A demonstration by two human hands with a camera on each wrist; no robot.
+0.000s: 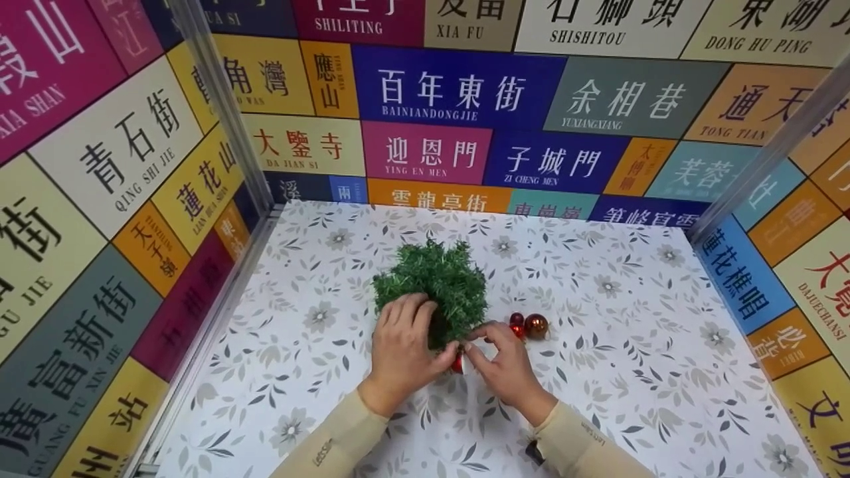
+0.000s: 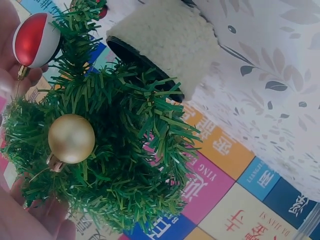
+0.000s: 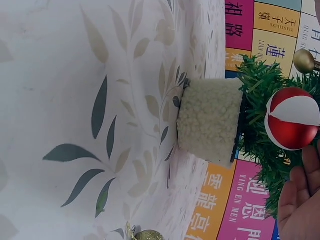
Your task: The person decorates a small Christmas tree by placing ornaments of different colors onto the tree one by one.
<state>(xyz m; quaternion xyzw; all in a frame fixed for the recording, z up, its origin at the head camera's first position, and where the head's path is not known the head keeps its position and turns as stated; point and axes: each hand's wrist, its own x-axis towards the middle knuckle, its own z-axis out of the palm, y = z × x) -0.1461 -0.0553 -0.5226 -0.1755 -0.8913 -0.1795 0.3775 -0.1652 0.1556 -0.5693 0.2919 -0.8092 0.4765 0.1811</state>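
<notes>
BAINIANDONGJIE on blue panel (image 1: 458, 87), SHISHITOU on white panel (image 1: 601, 26)

Green tree (image 1: 435, 269), upright; red-and-white bauble (image 2: 33, 40) beside it

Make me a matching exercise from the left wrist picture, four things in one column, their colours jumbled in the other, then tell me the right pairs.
Things:
1. small tree's branches
2. tree's base
3. bauble at the far upper left
4. bauble in front of the branches, lower down

Colours:
A. gold
B. cream, with a black rim
C. green
D. red and white

Right pairs: 1-C, 2-B, 3-D, 4-A.
</notes>
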